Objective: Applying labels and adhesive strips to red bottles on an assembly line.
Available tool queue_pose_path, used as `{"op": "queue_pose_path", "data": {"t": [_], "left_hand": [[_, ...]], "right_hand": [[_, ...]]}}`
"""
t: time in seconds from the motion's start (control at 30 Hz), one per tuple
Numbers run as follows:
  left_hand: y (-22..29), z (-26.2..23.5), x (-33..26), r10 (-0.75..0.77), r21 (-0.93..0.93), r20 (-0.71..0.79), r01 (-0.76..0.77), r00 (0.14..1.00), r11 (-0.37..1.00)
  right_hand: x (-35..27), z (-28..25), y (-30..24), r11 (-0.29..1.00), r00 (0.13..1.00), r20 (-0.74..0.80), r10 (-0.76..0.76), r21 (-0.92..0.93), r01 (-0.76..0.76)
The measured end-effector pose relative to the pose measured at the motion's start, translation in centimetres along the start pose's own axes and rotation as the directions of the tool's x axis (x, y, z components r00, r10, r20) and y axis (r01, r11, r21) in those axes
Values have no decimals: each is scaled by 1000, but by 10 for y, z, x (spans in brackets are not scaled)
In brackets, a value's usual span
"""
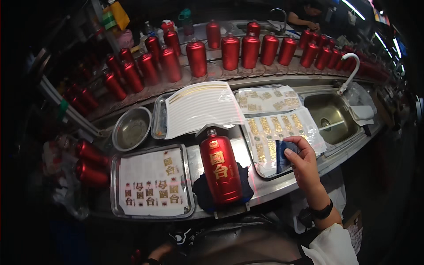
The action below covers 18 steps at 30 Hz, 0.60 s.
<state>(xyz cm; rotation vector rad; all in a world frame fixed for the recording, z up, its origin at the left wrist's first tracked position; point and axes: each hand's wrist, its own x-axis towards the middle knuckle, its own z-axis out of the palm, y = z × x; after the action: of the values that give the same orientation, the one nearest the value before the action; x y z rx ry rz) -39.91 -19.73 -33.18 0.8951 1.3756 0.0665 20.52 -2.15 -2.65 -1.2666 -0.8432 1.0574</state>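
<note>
Right hand (304, 160) pinching blue flat card (281, 160) between thumb and fingers, over right-side gold-label sheet (286, 129). Left hand (162, 251) only partly visible at lower edge, can't tell its grip. Red bottle (219, 170) on dark cloth (201, 191) at table (264, 189) front, gold characters showing, just right of left label tray (116, 194).

The surface (265, 193) is a bare, shiny stainless-steel counter. Directly on it lie a shallow metal tray (115, 185) at the left, a round metal bowl (131, 132) just behind that, a paper-covered metal tray (159, 117) at the back, a tray (253, 161) bearing gold decal sheets, and a dark cloth (202, 190) at the front edge. A steel sink (327, 110) is set into its right end.
</note>
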Motion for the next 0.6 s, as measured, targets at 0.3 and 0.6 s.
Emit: {"op": "queue_pose_path", "data": {"t": [0.3, 0.6], "left_hand": [[355, 52, -111, 425, 458, 25, -389, 905, 799], [454, 98, -41, 948, 618, 140, -774, 286, 142]], "right_hand": [[-24, 35, 33, 978, 985, 109, -135, -146, 150], [-25, 89, 27, 682, 727, 513, -456, -323, 656]]}}
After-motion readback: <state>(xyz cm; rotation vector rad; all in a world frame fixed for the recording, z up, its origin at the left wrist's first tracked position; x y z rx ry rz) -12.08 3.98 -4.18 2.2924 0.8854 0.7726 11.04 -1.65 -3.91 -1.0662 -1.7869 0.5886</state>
